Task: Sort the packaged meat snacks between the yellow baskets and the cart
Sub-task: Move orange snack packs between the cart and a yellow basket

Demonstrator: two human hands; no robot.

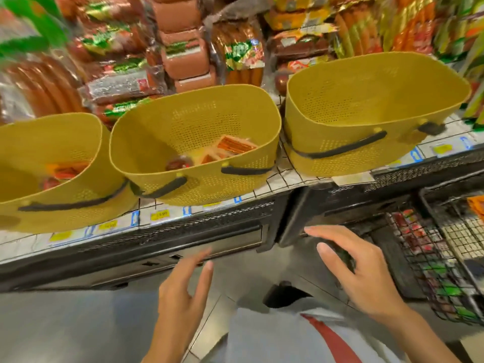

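Three yellow perforated baskets stand on the shelf edge. The left basket (31, 142) holds orange and red snack packs. In the middle basket (199, 111) lie orange packs (233, 146) and a dark red round one. The right basket (366, 82) shows nothing inside from this angle. A black wire cart (429, 263) at the lower right carries several red and green packs. My left hand (183, 292) hovers below the shelf with fingers straight, holding nothing. My right hand (358, 268) is spread open beside the cart, also holding nothing.
Packaged sausages (183, 48) fill the chilled shelf behind the baskets. Yellow price tags (159, 214) run along the shelf's front rail. A black cabinet front sits below the rail, with grey floor tiles (65, 328) underfoot. A second wire basket (461, 226) sits at the far right.
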